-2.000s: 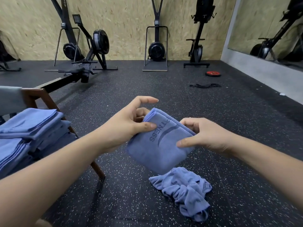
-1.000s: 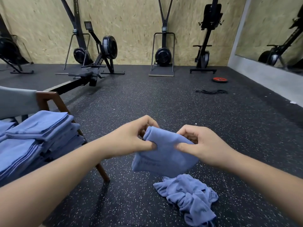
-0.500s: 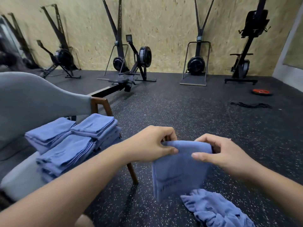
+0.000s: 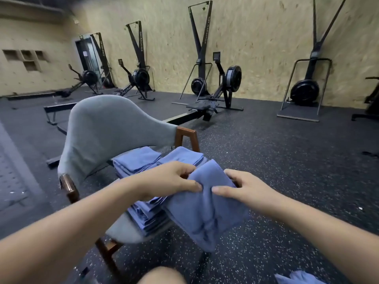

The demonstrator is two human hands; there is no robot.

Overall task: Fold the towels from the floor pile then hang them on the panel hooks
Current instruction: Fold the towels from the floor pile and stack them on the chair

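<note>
Blue towel [image 4: 205, 218]: folded and held up in the air between both hands, just in front of the chair's seat. It hides part of the stack there, and its lower part hangs loose below the hands.
Left hand [image 4: 164, 181]: clamped on the towel's upper left edge. The thumb is flat on the near face and the fingers are curled over the top to the far side.
Right hand [image 4: 246, 189]: pinching the upper right edge. The thumb stretches along the near face towards the left thumb, and the fingers are wrapped behind the cloth.
Thumbs: tips close together but apart, with a ridge of bunched cloth rising between the hands.
Chair [image 4: 106, 130]: grey padded seat and curved back, with brown wooden arms and legs. It stands on the floor under and behind the left forearm.
Stack of folded towels [image 4: 143, 158]: same blue, lying in neat piles side by side on the chair's seat, partly hidden by the left arm and the held towel.
Crumpled towel [image 4: 297, 278]: blue, on the floor well to the right of the chair. Only its top edge is in view.
Floor [image 4: 287, 160]: black speckled rubber.
Rowing machines [image 4: 221, 93]: black, on the floor behind the chair, along the chipboard wall [image 4: 256, 37].
</note>
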